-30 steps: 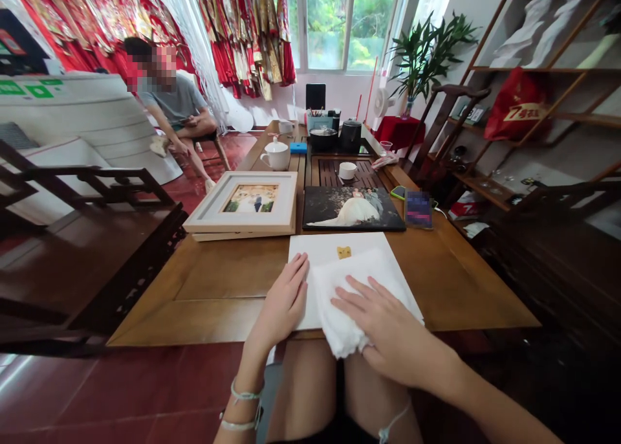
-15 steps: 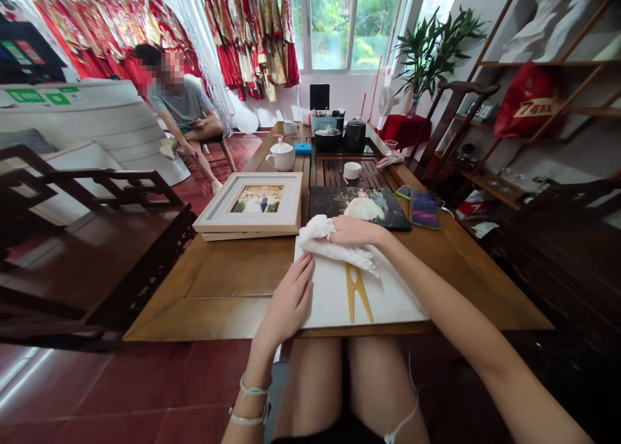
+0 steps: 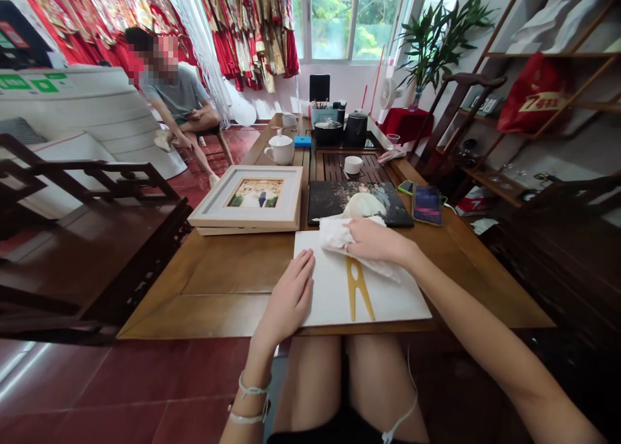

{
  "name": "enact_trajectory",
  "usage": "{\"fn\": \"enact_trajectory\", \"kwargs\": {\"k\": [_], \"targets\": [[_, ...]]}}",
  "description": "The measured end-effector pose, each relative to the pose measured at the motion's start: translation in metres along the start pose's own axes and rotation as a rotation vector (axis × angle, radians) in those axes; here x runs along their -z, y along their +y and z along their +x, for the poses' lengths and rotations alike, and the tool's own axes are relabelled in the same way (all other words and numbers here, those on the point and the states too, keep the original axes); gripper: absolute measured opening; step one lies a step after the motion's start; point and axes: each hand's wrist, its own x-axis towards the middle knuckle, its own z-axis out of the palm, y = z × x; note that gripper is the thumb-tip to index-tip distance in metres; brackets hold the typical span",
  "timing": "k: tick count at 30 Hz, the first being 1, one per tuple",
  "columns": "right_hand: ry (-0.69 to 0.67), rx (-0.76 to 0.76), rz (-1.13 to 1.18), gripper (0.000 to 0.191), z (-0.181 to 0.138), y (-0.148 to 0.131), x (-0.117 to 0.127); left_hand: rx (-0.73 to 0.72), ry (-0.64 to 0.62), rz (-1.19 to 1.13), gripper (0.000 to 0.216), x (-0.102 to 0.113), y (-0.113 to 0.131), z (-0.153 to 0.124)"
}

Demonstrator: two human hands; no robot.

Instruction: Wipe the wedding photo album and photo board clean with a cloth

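Note:
A white board [image 3: 330, 295] with a yellow stand piece [image 3: 358, 290] on it lies at the near edge of the wooden table [image 3: 228, 282]. My left hand [image 3: 290, 296] lies flat and open on the board's left edge. My right hand [image 3: 373, 240] presses a white cloth [image 3: 334, 234] onto the board's far edge, fingers closed over it. Just beyond the cloth lies a dark wedding photo panel [image 3: 339, 201].
A framed photo [image 3: 250, 198] sits at the left, a phone [image 3: 427, 204] at the right. Teapot [image 3: 280, 149], cup [image 3: 352, 164] and kettle [image 3: 356, 128] stand farther back. A seated person [image 3: 177, 104] is at the far left. Wooden chairs flank the table.
My right hand swept the cloth from the board's near edge up to its far edge, uncovering the yellow stand piece, then shifted slightly right. My left hand stayed put.

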Motion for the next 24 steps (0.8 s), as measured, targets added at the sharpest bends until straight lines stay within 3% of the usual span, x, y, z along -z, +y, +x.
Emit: {"fn": "enact_trajectory", "kwargs": {"k": [4, 7, 14, 20, 24], "targets": [[0.108, 0.003, -0.061, 0.062, -0.025, -0.023, -0.047, -0.005, 0.002, -0.009, 0.049, -0.001, -0.001, 0.0], [0.173, 0.006, -0.079, 0.082, -0.03, -0.026, -0.068, -0.014, 0.0, -0.014, 0.049, -0.001, -0.001, 0.0], [0.137, 0.02, -0.016, 0.082, -0.035, -0.017, -0.063, -0.011, -0.003, -0.028, 0.049, -0.001, -0.001, -0.001], [0.139, 0.046, -0.027, 0.088, -0.081, -0.048, -0.079, 0.005, 0.005, -0.021, 0.049, 0.0, 0.003, 0.001], [0.15, 0.06, -0.004, 0.09, -0.099, -0.049, -0.081, -0.023, -0.024, -0.03, 0.05, 0.0, 0.007, 0.004]]}}
